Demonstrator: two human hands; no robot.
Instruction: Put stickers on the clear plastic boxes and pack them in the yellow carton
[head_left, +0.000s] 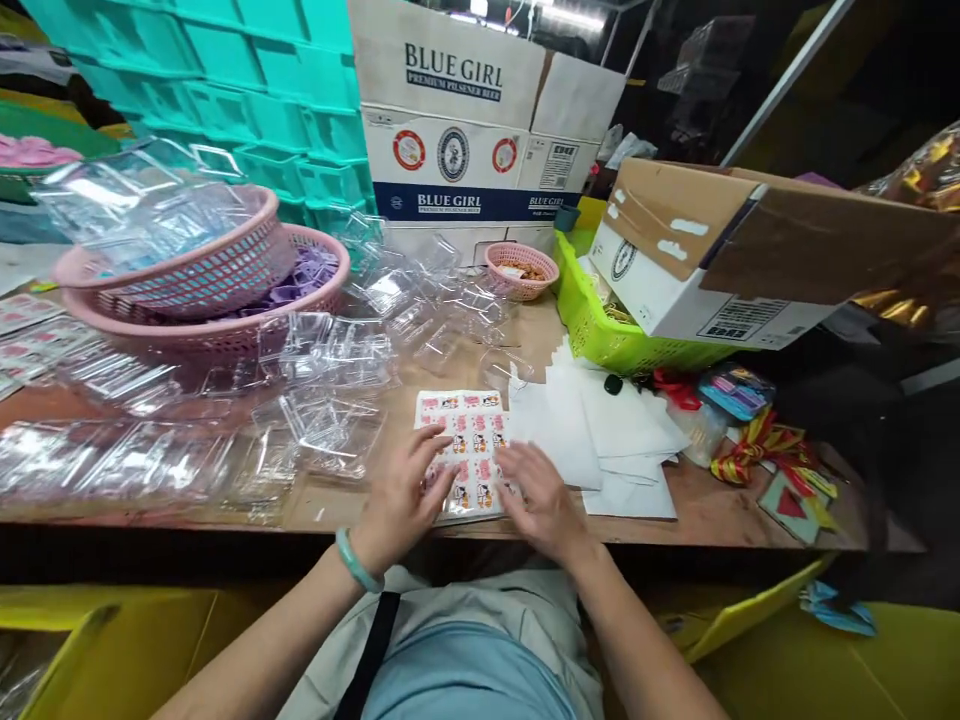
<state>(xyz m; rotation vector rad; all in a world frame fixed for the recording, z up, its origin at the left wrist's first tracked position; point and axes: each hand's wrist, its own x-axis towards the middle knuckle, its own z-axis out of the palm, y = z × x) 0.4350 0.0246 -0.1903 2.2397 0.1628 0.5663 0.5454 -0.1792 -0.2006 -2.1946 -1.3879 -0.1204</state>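
A sticker sheet with rows of small pink and white stickers lies on the wooden table near its front edge. My left hand, with a green bangle on the wrist, rests on the sheet's left side with fingers spread. My right hand lies on the sheet's right lower part, fingers curled down onto it. A pile of white paper sheets sits just right of the stickers.
Clear plastic boxes cover the table's left and middle. Stacked pink baskets stand at the back left, a small pink basket behind. A green basket holds a cardboard box. Ribbons lie right.
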